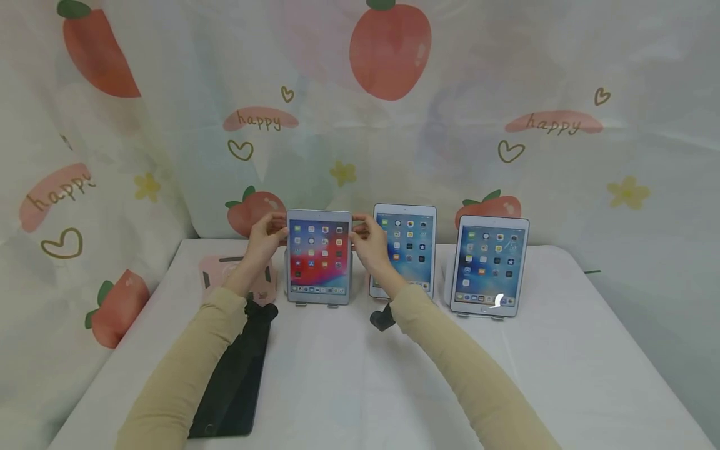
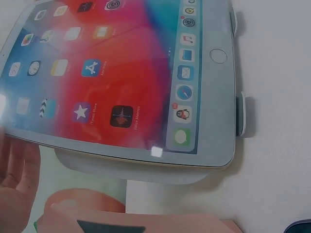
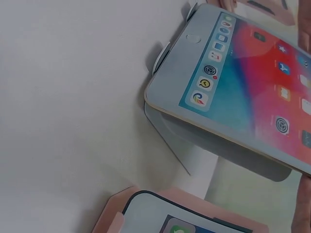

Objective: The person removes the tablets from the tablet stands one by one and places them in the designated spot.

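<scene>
A silver-framed white tablet point(image 1: 319, 290), its screen lit red and blue with app icons, leans upright on a stand point(image 3: 233, 150) with small front lips under its lower edge. My left hand point(image 1: 263, 242) grips the tablet's upper left edge, thumb toward the front. On the opposite edge my right hand point(image 1: 371, 247) holds it at about the same height. Some fingers pass behind the tablet and are hidden. In the left wrist view, the left hand point(image 2: 19, 187) shows partly at the lower left, beside the tablet's edge.
Two more lit white tablets, a middle one point(image 1: 405, 244) and a right one point(image 1: 489, 269), stand to the right. A pink stand point(image 1: 264, 287) is behind my left forearm. A black tablet point(image 1: 233, 381) lies flat below it. A small dark heart-shaped piece point(image 1: 382, 319) lies near my right sleeve.
</scene>
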The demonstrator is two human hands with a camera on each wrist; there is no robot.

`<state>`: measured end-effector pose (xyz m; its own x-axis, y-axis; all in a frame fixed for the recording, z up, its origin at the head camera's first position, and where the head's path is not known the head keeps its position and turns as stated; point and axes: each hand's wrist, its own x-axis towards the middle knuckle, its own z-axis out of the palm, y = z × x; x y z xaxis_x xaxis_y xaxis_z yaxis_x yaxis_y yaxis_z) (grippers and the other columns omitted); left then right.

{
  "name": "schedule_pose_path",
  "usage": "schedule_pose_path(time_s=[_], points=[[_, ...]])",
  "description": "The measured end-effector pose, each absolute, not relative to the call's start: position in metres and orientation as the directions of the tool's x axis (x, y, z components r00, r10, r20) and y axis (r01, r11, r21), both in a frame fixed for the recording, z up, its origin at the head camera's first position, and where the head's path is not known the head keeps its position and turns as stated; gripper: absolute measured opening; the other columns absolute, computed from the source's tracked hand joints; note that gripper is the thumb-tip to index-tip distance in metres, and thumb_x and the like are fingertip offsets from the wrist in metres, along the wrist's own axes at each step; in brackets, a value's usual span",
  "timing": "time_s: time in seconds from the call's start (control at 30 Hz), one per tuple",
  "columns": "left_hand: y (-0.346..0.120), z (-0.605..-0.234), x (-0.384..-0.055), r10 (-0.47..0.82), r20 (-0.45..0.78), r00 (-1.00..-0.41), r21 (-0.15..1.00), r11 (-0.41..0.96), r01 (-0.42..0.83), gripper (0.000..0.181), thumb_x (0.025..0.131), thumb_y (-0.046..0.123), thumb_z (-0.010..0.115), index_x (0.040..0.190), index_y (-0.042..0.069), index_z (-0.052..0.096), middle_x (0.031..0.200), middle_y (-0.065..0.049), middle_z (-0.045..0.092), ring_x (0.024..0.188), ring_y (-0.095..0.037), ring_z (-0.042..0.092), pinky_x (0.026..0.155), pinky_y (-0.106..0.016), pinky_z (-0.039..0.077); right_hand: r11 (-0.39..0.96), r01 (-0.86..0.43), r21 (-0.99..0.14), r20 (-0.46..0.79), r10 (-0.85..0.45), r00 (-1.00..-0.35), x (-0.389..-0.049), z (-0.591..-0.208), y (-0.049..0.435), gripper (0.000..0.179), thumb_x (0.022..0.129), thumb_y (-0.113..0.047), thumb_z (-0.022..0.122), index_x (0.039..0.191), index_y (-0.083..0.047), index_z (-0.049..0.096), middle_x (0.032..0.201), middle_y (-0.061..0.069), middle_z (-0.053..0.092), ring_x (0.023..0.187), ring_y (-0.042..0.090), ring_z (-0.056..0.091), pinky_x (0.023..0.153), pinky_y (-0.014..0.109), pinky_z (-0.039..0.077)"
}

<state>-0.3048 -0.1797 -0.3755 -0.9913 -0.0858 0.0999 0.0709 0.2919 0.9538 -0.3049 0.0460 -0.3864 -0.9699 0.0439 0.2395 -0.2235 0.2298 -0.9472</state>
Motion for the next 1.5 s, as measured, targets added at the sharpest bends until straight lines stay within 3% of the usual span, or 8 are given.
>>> schedule_pose_path(time_s=[0.13,0.37,0.47,0.7,0.93,1.2,1.5], points=[[-0.179,-0.375,-0.301,-0.076,0.151,-0.986,0.942,0.314,0.12,0.031,0.096,0.006,0.054,0.127,0.004,0.053,0.114,-0.017,0.058,0.094,-0.016,0.058,0.084,-0.029,0.057,0.199,-0.235,-0.951,0.247,0.037,-0.968,-0.302,-0.386,0.048,0.034,0.09,0.005,0.056,0.122,-0.006,0.058,0.096,0.02,0.061,0.084,0.034,0.06,0.078,0.047,0.058],[-0.179,-0.374,-0.292,-0.081,0.191,-0.978,0.938,0.309,0.157,0.031,0.096,0.005,0.054,0.127,0.004,0.054,0.114,-0.017,0.058,0.089,-0.01,0.057,0.075,-0.016,0.054,0.197,-0.247,-0.949,0.257,0.028,-0.966,-0.294,-0.385,0.049,0.032,0.091,0.003,0.057,0.122,-0.008,0.058,0.097,0.02,0.062,0.079,0.023,0.058,0.08,0.049,0.057],[-0.179,-0.373,-0.287,-0.088,0.206,-0.975,0.94,0.294,0.172,0.03,0.096,0.005,0.055,0.125,0.004,0.055,0.115,-0.017,0.059,0.086,-0.006,0.056,0.073,-0.013,0.052,0.192,-0.276,-0.942,0.285,0.018,-0.958,-0.291,-0.384,0.049,0.031,0.091,0.004,0.057,0.121,-0.007,0.058,0.096,0.021,0.062,0.083,0.03,0.061,0.08,0.051,0.057],[-0.18,-0.373,-0.275,-0.078,0.255,-0.964,0.941,0.25,0.229,0.03,0.095,0.005,0.056,0.125,-0.001,0.054,0.114,-0.016,0.058,0.083,-0.002,0.055,0.072,-0.013,0.052,0.218,-0.314,-0.924,0.321,-0.003,-0.947,-0.281,-0.38,0.052,0.031,0.091,0.003,0.058,0.12,-0.007,0.059,0.096,0.019,0.064,0.083,0.028,0.062,0.074,0.036,0.059],[-0.183,-0.373,-0.261,-0.089,0.253,-0.963,0.946,0.232,0.227,0.03,0.095,0.006,0.056,0.125,0.0,0.054,0.105,-0.006,0.058,0.083,-0.003,0.056,0.072,-0.013,0.053,0.179,-0.322,-0.93,0.321,-0.039,-0.946,-0.267,-0.379,0.052,0.031,0.091,0.003,0.057,0.121,-0.006,0.057,0.1,0.02,0.064,0.087,0.033,0.062,0.077,0.041,0.059],[-0.186,-0.376,-0.245,-0.091,0.266,-0.96,0.943,0.232,0.24,0.029,0.095,0.005,0.055,0.124,0.001,0.055,0.093,0.009,0.055,0.082,-0.003,0.056,0.073,-0.014,0.052,0.184,-0.377,-0.908,0.369,-0.076,-0.926,-0.254,-0.381,0.054,0.031,0.091,0.002,0.059,0.12,-0.006,0.057,0.098,0.018,0.063,0.085,0.03,0.064,0.07,0.027,0.058],[-0.185,-0.376,-0.224,-0.097,0.273,-0.957,0.945,0.214,0.248,0.028,0.095,0.006,0.056,0.123,0.002,0.054,0.092,0.012,0.055,0.085,-0.002,0.056,0.076,-0.013,0.052,0.171,-0.367,-0.914,0.36,-0.071,-0.93,-0.238,-0.382,0.058,0.032,0.09,0.0,0.06,0.121,-0.006,0.057,0.097,0.017,0.063,0.082,0.026,0.064,0.067,0.021,0.054]])
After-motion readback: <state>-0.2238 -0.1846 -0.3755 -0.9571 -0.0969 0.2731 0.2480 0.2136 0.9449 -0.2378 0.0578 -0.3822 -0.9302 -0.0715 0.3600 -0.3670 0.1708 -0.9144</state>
